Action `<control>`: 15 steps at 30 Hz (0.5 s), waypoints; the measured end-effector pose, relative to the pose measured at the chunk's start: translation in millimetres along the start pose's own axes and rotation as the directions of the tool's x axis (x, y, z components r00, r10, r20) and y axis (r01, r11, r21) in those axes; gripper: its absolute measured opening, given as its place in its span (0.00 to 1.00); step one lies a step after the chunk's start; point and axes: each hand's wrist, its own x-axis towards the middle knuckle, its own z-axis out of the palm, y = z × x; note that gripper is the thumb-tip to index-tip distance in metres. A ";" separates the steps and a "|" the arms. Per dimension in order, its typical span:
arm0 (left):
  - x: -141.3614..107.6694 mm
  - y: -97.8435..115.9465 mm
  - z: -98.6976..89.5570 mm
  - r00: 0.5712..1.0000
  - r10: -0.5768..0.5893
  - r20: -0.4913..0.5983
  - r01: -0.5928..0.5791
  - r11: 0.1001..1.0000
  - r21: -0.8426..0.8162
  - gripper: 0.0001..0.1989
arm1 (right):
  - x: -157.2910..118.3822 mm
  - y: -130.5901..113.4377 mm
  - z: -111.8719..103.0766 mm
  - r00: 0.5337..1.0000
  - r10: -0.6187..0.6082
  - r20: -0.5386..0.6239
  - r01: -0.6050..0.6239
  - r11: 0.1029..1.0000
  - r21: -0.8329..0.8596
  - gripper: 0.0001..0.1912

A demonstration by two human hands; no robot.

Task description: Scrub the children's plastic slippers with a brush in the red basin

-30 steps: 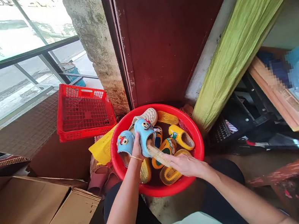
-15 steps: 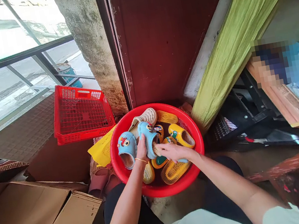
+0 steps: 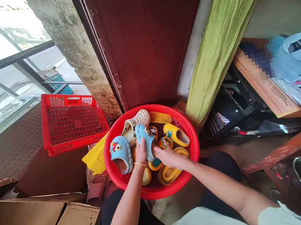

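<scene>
A round red basin (image 3: 159,193) stands between my knees with several clogs in it. My left hand (image 3: 141,152) grips a light blue clog (image 3: 144,136) with a cartoon figure on it, above the other footwear. At the clog's foot opening is my right hand (image 3: 168,156); its fingertips are partly hidden there, and what they hold cannot be made out. A second blue clog (image 3: 121,154) rests at the basin's left. Around them lie a cream clog (image 3: 140,119), a yellow clog (image 3: 177,134) and yellow soles (image 3: 171,171).
Left of the basin are a red plastic crate (image 3: 73,120), yellow paper (image 3: 96,155) and cardboard boxes (image 3: 27,223). A dark red door (image 3: 155,38) is behind it, with a green curtain (image 3: 221,38) to the right. A wooden drawer (image 3: 268,84) sits farther right.
The view has shifted, so the surroundings appear farther left. My right hand has turned and its fingers have moved in at the held blue clog's opening. My left hand keeps its grip.
</scene>
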 end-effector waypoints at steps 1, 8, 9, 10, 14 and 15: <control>-1.5 -1.7 1.3 1.000 -0.023 0.013 0.023 1.000 -0.013 0.29 | 10.6 -5.2 5.0 1.000 0.006 -0.011 -0.006 1.000 -0.021 0.18; 3.5 0.9 -7.7 0.997 0.070 -0.021 -0.068 0.994 0.083 0.26 | 31.8 -12.3 -4.0 0.987 -0.014 0.159 0.000 0.996 0.090 0.10; 5.2 3.0 -9.2 0.995 0.092 -0.029 -0.088 0.991 0.102 0.26 | 25.0 -9.1 -8.2 0.976 -0.031 0.213 0.009 0.995 0.104 0.11; 6.8 5.2 -10.5 0.993 0.108 -0.041 -0.103 0.988 0.119 0.27 | 16.3 -4.9 -11.5 0.966 -0.051 0.253 0.025 0.994 0.104 0.13; 12.5 9.7 -16.6 0.992 0.124 -0.036 -0.120 0.987 0.105 0.29 | -30.2 20.6 -16.0 0.973 -0.115 0.198 0.121 0.993 -0.017 0.24; 13.5 9.5 -18.3 0.993 0.116 -0.008 -0.115 0.990 0.080 0.30 | -42.3 27.8 -17.2 0.981 -0.110 0.161 0.119 0.992 -0.044 0.26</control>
